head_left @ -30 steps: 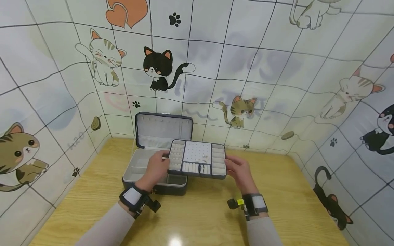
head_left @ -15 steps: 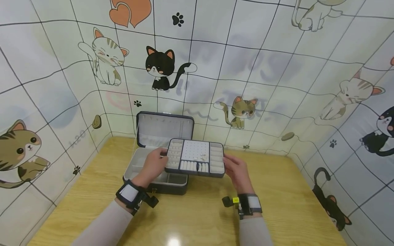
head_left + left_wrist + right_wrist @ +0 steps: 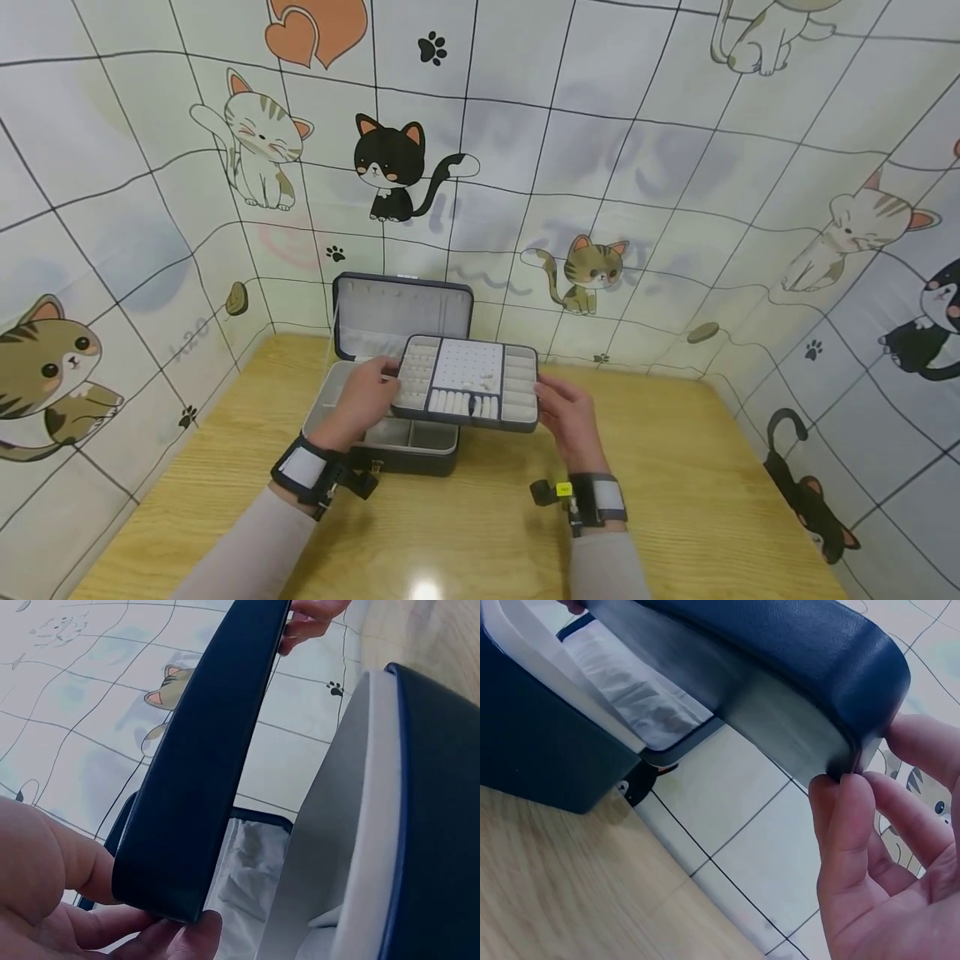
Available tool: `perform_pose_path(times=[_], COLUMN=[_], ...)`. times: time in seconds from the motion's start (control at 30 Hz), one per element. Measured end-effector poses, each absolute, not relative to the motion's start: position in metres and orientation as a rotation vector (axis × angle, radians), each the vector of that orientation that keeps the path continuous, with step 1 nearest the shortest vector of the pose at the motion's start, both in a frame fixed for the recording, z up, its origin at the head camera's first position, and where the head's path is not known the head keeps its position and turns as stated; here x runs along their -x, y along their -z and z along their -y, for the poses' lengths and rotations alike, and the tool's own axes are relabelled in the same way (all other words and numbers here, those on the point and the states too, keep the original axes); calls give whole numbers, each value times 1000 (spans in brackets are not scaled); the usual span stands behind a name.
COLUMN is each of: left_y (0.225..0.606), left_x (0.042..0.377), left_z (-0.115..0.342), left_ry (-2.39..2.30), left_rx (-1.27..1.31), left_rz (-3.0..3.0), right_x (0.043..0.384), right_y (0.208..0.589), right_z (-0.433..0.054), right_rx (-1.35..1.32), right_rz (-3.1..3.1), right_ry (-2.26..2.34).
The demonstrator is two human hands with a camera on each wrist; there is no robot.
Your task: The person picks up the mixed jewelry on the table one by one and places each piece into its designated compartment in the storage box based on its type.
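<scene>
A dark navy jewelry tray (image 3: 467, 379) with white lining is held up between both hands, over the right part of the open jewelry box (image 3: 416, 461). My left hand (image 3: 365, 396) grips its left end, thumb on one side and fingers beneath, as the left wrist view shows on the tray (image 3: 191, 765). At the other end, my right hand (image 3: 572, 421) pinches the corner; in the right wrist view its fingertips (image 3: 847, 796) press the underside. Ring rolls, small compartments and a dotted earring panel with a few tiny pieces fill the tray.
The box's lid (image 3: 401, 312) stands raised at the back, close to the cat-print wall cloth (image 3: 495, 200). Pale dividers split the box's inside. Light wood tabletop (image 3: 675, 467) spreads around the box, with cloth rising on the left and right sides.
Both hands have carried the tray a little to the left and slightly up, further over the box. The box and its raised lid have stayed in place.
</scene>
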State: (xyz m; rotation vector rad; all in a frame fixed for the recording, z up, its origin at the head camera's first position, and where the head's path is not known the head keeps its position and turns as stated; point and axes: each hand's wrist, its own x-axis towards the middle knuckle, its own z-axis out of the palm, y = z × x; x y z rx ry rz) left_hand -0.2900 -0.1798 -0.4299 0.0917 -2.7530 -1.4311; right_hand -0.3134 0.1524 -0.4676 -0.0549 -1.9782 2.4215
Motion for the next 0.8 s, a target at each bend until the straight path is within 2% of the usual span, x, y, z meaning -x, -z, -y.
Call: perform_pose_path(times=[0.33,0.8], left_y=[428,421], left_x=[294,294], left_z=[195,216], left_ry=[1426,1248], left_rx=[-110,12], left_rz=[2775,2824], right_x=[311,312], right_y=[474,477], right_z=[-134,-114], right_rx=[89,110], right_rz=[1898,1893], right_ry=[-2461,-2479])
